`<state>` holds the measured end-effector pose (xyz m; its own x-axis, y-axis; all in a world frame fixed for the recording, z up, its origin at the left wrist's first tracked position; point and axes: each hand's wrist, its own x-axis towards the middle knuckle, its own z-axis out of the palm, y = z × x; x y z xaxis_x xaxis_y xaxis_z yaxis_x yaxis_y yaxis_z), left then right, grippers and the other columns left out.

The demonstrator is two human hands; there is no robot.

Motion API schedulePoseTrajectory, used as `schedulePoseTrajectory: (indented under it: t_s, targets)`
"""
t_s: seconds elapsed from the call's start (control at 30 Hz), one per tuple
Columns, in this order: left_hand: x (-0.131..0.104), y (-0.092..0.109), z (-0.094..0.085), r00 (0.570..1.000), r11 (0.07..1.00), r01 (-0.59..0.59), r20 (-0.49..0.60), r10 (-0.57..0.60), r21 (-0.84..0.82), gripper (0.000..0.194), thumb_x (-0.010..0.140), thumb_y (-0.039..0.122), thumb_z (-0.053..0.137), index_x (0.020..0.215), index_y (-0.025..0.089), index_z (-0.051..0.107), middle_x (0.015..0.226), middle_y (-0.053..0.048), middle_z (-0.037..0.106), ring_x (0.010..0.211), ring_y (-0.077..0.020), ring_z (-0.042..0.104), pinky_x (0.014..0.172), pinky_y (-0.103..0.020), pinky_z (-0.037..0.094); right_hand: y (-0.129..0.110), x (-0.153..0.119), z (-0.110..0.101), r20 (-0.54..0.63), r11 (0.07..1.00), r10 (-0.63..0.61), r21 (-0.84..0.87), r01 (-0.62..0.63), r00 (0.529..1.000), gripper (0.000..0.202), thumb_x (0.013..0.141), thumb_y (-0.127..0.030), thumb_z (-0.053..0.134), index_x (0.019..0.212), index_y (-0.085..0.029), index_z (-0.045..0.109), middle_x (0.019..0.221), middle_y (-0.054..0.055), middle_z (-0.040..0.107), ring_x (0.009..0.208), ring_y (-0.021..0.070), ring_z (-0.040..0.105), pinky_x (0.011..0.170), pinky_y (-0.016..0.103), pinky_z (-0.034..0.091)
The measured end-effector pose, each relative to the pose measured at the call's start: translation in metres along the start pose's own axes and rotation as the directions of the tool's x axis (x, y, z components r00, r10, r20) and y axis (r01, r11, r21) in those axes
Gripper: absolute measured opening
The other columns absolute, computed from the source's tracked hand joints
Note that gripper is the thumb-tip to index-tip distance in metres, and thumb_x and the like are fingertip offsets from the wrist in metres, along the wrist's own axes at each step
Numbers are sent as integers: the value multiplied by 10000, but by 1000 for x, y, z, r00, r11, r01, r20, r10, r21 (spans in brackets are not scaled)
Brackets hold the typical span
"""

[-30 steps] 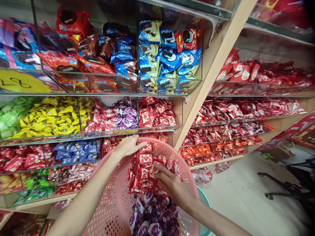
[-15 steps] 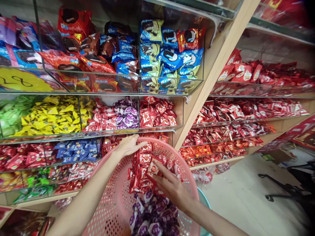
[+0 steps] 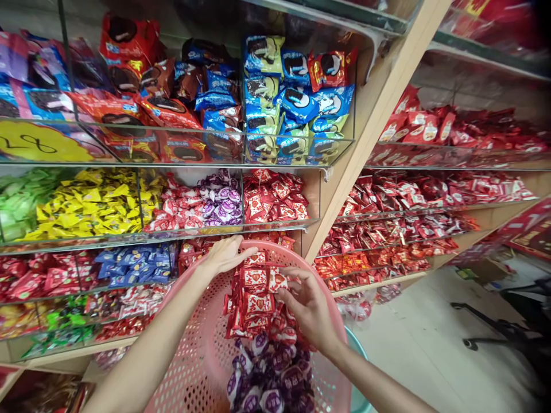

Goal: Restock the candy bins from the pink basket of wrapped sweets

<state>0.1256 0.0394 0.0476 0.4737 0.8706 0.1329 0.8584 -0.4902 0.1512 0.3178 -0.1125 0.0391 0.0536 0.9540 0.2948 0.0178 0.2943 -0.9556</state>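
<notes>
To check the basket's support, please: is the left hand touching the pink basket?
Touching. The head view shows the left hand holding the rim of the pink basket.

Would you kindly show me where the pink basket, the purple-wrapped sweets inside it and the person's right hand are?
Pink basket [image 3: 201,344]: head view, on the perforated inner wall.
Purple-wrapped sweets [image 3: 282,361]: head view, near the pile's middle.
Right hand [image 3: 312,314]: head view, on its middle.

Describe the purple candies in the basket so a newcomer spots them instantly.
Find the large pink perforated basket at bottom centre. Inside, look just below the red packets. The purple candies are rounded, unlike those rectangular red packets.
</notes>
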Motion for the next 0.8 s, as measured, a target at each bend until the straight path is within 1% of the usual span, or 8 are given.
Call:
schedulePoseTrajectory:
  t_s: [0.07, 0.1, 0.23, 0.33, 0.43, 0.67, 0.73, 0.8]
  targets:
    - [0, 0, -1, 1000, 1000, 4, 0, -4, -2, 567, 766, 664, 217, 871, 184, 500, 909, -86, 609, 777, -233, 578, 649, -318, 384, -4, 6, 1, -16, 996, 66, 54, -65, 998, 402, 736, -313, 597, 1101, -265, 434, 1136, 52, 507, 1005, 167, 508, 839, 310, 435]
    - [0, 0, -1, 1000, 1000, 7, 0, -7, -5, 565, 765, 664, 221, 869, 184, 501, 905, -85, 609, 781, -232, 578, 651, -316, 383, -6, 8, 2, -17, 993, 99, 60, -98, 995, 426, 727, -331, 605, 1113, -259, 439, 1137, 51, 511, 1035, 174, 492, 869, 318, 418]
    - [-1, 1, -2, 1000, 999, 6, 3, -6, -31, 567, 758, 670, 228, 856, 186, 504, 914, -88, 608, 785, -233, 576, 654, -316, 380, -4, 13, 1, -25, 970, 215, 120, -211, 976, 269, 785, -399, 512, 992, -231, 553, 1105, 34, 555, 1089, 188, 463, 951, 344, 346]
    - [0, 0, -2, 1000, 999, 13, 2, -13, -42, 565, 756, 670, 234, 855, 186, 508, 915, -87, 608, 787, -232, 576, 664, -318, 381, 3, 14, 1, -11, 941, 278, 206, -269, 961, 244, 786, -396, 512, 954, -225, 563, 1065, 26, 573, 1038, 182, 501, 932, 348, 365]
    - [0, 1, -2, 1000, 999, 24, 0, -24, -35, 556, 757, 667, 241, 853, 188, 508, 895, -78, 611, 791, -230, 576, 675, -315, 382, 9, 16, 0, 10, 922, 302, 252, -294, 953, 337, 737, -366, 586, 1044, -250, 512, 1158, 27, 528, 1040, 184, 502, 889, 349, 405]
    - [-1, 1, -4, 1000, 1000, 1, 2, -1, -15, 561, 765, 664, 220, 852, 187, 503, 898, -80, 610, 777, -232, 578, 654, -312, 379, 8, 18, -3, -10, 923, 300, 258, -287, 954, 644, 663, -304, 666, 1233, -308, 367, 1366, 21, 323, 1197, 175, 364, 931, 335, 382]
    - [0, 1, -3, 1000, 1000, 4, 3, -4, -15, 564, 763, 666, 221, 857, 187, 505, 899, -82, 611, 787, -236, 578, 660, -314, 379, 5, 17, -2, 44, 902, 322, 290, -320, 946, 591, 664, -291, 664, 1197, -305, 409, 1315, 19, 401, 1157, 169, 414, 916, 325, 397]
    - [0, 1, -3, 1000, 1000, 18, 4, -18, -20, 566, 761, 667, 228, 866, 187, 509, 898, -81, 612, 803, -238, 577, 676, -316, 380, 3, 16, -1, 123, 871, 343, 330, -364, 931, 449, 674, -288, 652, 1093, -290, 491, 1155, 9, 546, 1042, 157, 513, 884, 312, 423]
